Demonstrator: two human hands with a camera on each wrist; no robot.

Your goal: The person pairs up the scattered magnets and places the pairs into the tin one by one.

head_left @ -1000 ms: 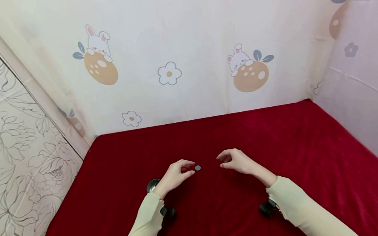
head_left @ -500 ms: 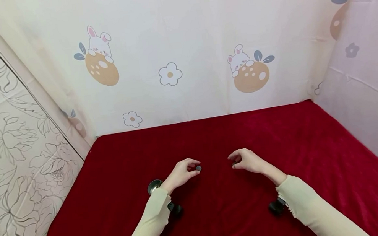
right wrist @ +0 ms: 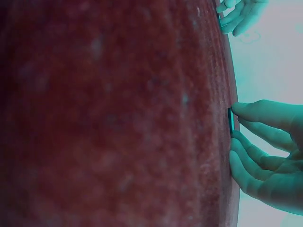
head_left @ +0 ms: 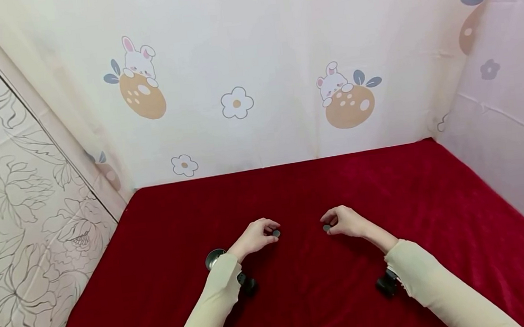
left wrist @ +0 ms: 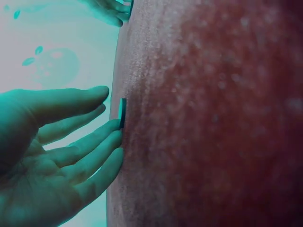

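Note:
Two small flat grey discs lie on the red cloth, one near each hand. The left disc (head_left: 276,233) sits between the thumb and fingers of my left hand (head_left: 254,237). In the left wrist view, a fingertip touches the lower end of this disc (left wrist: 122,112), while the thumb stays apart from it. The right disc (head_left: 327,227) is at the fingertips of my right hand (head_left: 349,222). In the right wrist view, thumb and a finger pinch opposite edges of that disc (right wrist: 231,122), which is flat against the cloth.
Red velvet cloth (head_left: 304,287) covers the table. Behind it hangs a pale curtain (head_left: 282,124) printed with rabbits and fruit. A dark round object with a shiny centre (head_left: 214,258) lies behind the left wrist. Black wrist devices (head_left: 386,284) hang below the sleeves.
Both hands have moved to the right, the left one coming around its disc. The right disc, unseen a second ago, now shows between the right thumb and fingers.

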